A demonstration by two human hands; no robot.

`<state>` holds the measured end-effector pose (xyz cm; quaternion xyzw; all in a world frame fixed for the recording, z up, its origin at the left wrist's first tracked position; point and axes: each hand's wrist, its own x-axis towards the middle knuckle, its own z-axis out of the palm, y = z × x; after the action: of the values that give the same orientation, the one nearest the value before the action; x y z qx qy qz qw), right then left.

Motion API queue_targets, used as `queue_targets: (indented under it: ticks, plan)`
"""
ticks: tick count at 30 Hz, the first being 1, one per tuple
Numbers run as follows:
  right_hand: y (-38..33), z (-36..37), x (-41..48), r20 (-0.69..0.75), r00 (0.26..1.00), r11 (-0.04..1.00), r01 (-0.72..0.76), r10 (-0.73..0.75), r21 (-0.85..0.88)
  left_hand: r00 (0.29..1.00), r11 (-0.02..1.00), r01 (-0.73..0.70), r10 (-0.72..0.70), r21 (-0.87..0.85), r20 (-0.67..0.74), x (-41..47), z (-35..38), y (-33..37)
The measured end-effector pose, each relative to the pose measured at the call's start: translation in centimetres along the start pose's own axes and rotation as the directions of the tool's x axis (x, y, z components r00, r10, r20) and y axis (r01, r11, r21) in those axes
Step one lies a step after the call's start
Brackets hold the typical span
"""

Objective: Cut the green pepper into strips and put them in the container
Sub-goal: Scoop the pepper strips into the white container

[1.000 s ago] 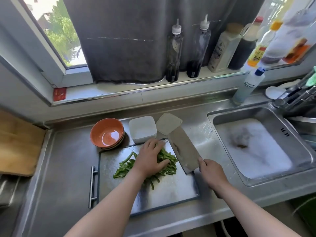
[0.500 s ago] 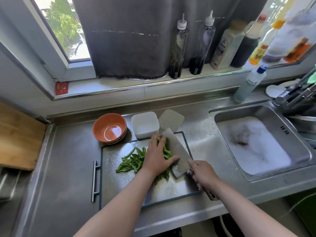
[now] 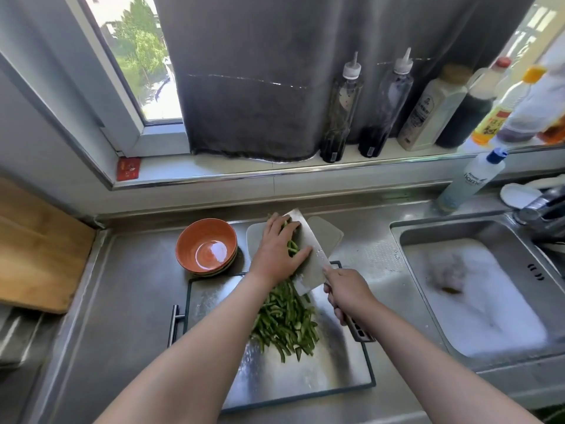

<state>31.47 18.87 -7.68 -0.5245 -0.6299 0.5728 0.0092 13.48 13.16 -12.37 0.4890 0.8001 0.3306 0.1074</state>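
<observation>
Where the two forearms reach in from the near edge, a rectangular steel cutting board with a dark rim point(image 3: 305, 374) lies on the stainless steel surface point(image 3: 122, 301), and a loose heap of thin green pepper strips point(image 3: 287, 319) lies across its middle. Just right of the heap, the right hand point(image 3: 348, 292) is clenched round the dark handle of a broad steel cleaver point(image 3: 308, 255), whose blade slants away past the board's far edge. The left hand point(image 3: 275, 249), fingers straight and thumb laid on the blade, presses a second bunch of strips against the flat of the cleaver. That bunch is held over a white square plastic container point(image 3: 253, 237) standing just beyond the board; the hand hides most of it. A pale flat lid point(image 3: 330, 237) lies beside the container on the right, partly behind the blade. To the container's left stands an orange ceramic bowl point(image 3: 206, 249). On the right, a steel sink point(image 3: 458, 231) holds white foam. Farther back, a white dish-soap bottle with a blue cap point(image 3: 470, 182) stands by the sink, and two clear squeeze bottles point(image 3: 342, 111) stand on the windowsill point(image 3: 214, 166) before a grey curtain point(image 3: 260, 87).
</observation>
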Motion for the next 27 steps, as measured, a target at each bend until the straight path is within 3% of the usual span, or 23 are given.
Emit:
queue_targets:
  ticks: [7, 15, 18, 22, 24, 27]
  plan:
    - [-1.9, 0.6, 3.3, -0.046, 0.997, 0.99, 0.049, -0.056, -0.13, 0.972, 0.969, 0.213, -0.223, -0.124, -0.076, 1.4, 0.2, -2.9]
    - [-1.8, -0.5, 4.6, -0.068, 0.993, 0.971, 0.082, -0.099, -0.224, 0.993, 0.991, 0.117, -0.117, -0.063, 0.004, 1.1, -1.5, -4.0]
    - [-1.9, -0.5, 4.4, -0.071, 0.99, 0.964, 0.102, -0.122, -0.246, 0.991, 0.99, 0.082, -0.093, -0.11, -0.093, 1.6, -2.7, -3.7]
    - [-1.6, -0.8, 3.3, -0.076, 0.988, 0.961, 0.113, -0.136, -0.251, 0.947, 0.971, 0.128, -0.18, -0.2, -0.265, 0.2, -4.3, -3.1]
    - [-1.2, -1.1, 2.0, -0.091, 0.988, 0.969, 0.104, -0.127, -0.223, 0.939, 0.978, 0.126, -0.172, -0.165, -0.298, -1.9, -4.3, -3.1]
    - [0.4, -1.8, 0.1, -0.132, 0.984, 0.973, 0.093, -0.123, -0.212, 0.965, 0.999, 0.036, -0.039, -0.018, -0.26, -5.6, -3.3, -2.8]
